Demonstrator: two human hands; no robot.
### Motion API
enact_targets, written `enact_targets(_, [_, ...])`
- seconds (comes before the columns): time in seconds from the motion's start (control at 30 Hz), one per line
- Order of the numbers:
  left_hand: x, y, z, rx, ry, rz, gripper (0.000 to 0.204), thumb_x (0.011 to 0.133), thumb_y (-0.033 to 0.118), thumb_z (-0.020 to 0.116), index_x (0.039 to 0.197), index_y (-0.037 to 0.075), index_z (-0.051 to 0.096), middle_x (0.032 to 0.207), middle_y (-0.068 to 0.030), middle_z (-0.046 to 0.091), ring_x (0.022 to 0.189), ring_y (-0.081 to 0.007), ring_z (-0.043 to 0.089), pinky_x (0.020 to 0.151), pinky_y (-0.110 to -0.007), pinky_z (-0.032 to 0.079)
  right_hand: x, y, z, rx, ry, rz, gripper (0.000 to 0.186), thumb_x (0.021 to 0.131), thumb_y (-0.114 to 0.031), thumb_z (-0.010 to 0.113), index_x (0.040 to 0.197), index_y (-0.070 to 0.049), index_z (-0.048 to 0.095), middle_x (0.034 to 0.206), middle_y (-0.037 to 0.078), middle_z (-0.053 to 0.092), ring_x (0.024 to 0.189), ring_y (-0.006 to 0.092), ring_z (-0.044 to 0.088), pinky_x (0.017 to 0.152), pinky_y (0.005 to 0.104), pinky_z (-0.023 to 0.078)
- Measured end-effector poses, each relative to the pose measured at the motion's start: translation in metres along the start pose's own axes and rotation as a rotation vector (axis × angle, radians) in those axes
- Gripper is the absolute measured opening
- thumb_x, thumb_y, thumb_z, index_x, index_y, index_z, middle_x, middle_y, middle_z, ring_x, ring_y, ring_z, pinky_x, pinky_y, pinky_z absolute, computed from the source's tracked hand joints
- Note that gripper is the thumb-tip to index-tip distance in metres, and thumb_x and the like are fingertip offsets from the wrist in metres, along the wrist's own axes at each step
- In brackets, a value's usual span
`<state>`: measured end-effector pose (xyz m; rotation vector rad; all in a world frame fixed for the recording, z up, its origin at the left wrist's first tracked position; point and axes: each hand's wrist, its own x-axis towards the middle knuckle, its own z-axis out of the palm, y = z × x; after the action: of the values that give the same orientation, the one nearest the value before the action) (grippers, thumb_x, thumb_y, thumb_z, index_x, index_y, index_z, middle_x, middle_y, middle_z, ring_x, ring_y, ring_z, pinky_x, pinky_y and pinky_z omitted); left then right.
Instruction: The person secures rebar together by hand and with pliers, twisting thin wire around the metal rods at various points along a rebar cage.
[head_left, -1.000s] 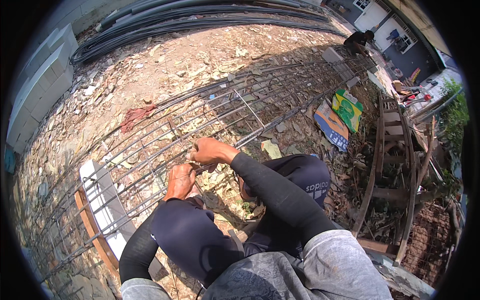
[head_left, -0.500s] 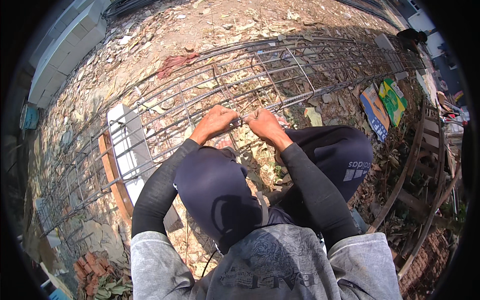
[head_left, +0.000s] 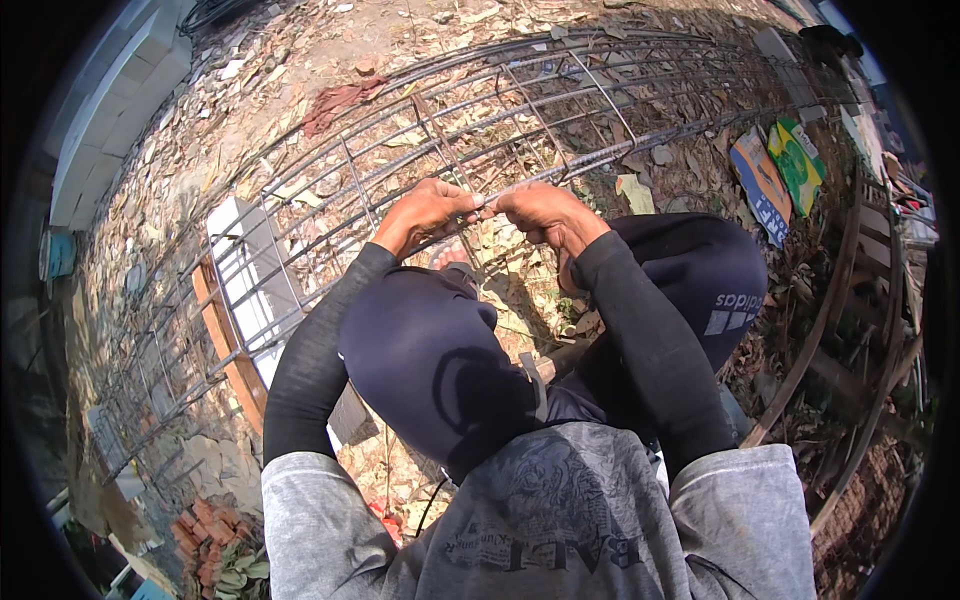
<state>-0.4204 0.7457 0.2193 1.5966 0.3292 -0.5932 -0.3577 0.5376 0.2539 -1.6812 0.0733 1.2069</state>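
A long cage of thin steel reinforcing bars (head_left: 603, 93) stretches across the ground in front of me, its crosswise hoops joined to the lengthwise bars. At its near side my left hand (head_left: 425, 212) is closed, thumb and fingertips pinched together. My right hand (head_left: 548, 212) is closed too, with its fingertips almost meeting the left's over a bar joint. Whatever lies between the fingertips is too small to make out. Left of my hands, the cage passes over a white block (head_left: 255, 270) with a wooden plank (head_left: 228, 345) along its outer side.
A dark red cloth (head_left: 338, 105) lies by the cage's far side. Two flattened bags, one blue and orange (head_left: 762, 185), one green and yellow (head_left: 796, 165), lie to the right. White blocks (head_left: 120, 120) are stacked far left; broken red bricks (head_left: 210, 540) are heaped near left.
Both hands remain at the same joint, fingertips close together. The right hand has turned, its back and wrist now higher and further right. The whole view has shifted slightly.
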Motion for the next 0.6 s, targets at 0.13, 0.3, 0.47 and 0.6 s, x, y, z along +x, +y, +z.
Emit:
enact_targets(0.13, [0.005,-0.006,-0.003,0.103,0.035,0.008,0.027,0.090,0.031,0.075,0.083,0.005,0.077,0.057,0.0046,0.057,0.045,-0.0039,0.037,0.044,-0.026,0.024,-0.006,0.014,0.002,0.068,-0.071,0.034,0.018,0.090,-0.026,0.066,0.100,-0.012,0.071,0.064,-0.006,0.045,0.047,0.0039,0.031,0.038,0.0250,0.023])
enact_targets(0.3, [0.001,0.000,-0.001,0.032,0.023,-0.026,0.027,0.094,0.029,0.071,0.084,0.004,0.073,0.056,0.0051,0.055,0.044,-0.0029,0.037,0.042,-0.024,0.022,-0.077,-0.003,0.003,-0.693,0.495,-0.493,0.062,0.095,-0.040,0.059,0.125,0.014,0.057,0.116,0.034,0.064,0.115,0.0432,0.061,0.100,0.0488,0.044])
enact_targets(0.47, [0.000,-0.003,-0.013,0.018,-0.051,-0.062,0.028,0.095,0.029,0.069,0.085,0.003,0.072,0.066,0.0027,0.063,0.046,-0.0028,0.042,0.043,-0.022,0.027,-0.259,-0.068,-0.077,-0.245,0.734,-0.983,0.042,0.103,-0.037,0.056,0.130,-0.007,0.063,0.113,0.011,0.070,0.090,0.0117,0.066,0.080,0.0256,0.052])
enact_targets(0.6, [-0.009,0.007,-0.008,-0.003,-0.010,-0.084,0.027,0.095,0.030,0.068,0.084,0.005,0.070,0.066,0.0033,0.063,0.049,-0.0020,0.047,0.042,-0.019,0.029,-0.260,-0.001,-0.202,-0.018,0.914,-0.846,0.039,0.103,-0.033,0.057,0.131,-0.006,0.061,0.111,0.010,0.069,0.091,0.0115,0.067,0.076,0.0233,0.053])
